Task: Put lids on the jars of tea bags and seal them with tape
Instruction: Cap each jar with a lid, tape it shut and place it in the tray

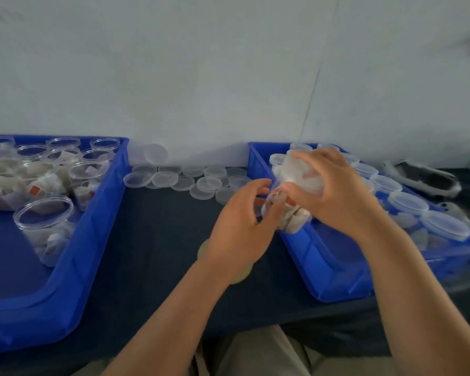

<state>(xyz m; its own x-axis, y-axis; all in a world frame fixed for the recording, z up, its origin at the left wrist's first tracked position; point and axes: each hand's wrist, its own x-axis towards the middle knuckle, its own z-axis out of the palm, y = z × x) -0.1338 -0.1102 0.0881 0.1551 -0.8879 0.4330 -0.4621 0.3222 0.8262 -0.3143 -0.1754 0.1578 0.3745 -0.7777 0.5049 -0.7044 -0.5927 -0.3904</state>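
Pale grey wall (201, 63) behind, with one thin cable (314, 85) running down it. Dark navy table (152, 240) below, set against the wall.

Two blue trays. The left tray (98, 226) holds about ten open jars (44, 221) of tea bags, none with lids; the far ones overlap, so the count is rough. The right tray (310, 256) holds at least eight lidded jars (407, 203) in rows, with some hidden behind the hand.

Loose lids (185, 179) lie on the table between the trays, near the wall: roughly fifteen flat and partly stacked, plus one leaning lid (155, 153) propped against the wall.

A blurred black-and-white object (423, 180) sits right of the right tray. One yellowish disc (240, 276) lies on the table, mostly covered by the left wrist.

One jar of tea bags (288, 218) is in hand, tilted and held above the near-left rim of the right tray.

The right hand (334, 194) comes in from the right, with fingers spread and curled over the jar's upper end, clasping it. That end is blurred and covered.

The left hand (236, 229) is at the jar's lower left side, fingers curled and thumb reaching toward the jar. Blur hides whether it actually grips.
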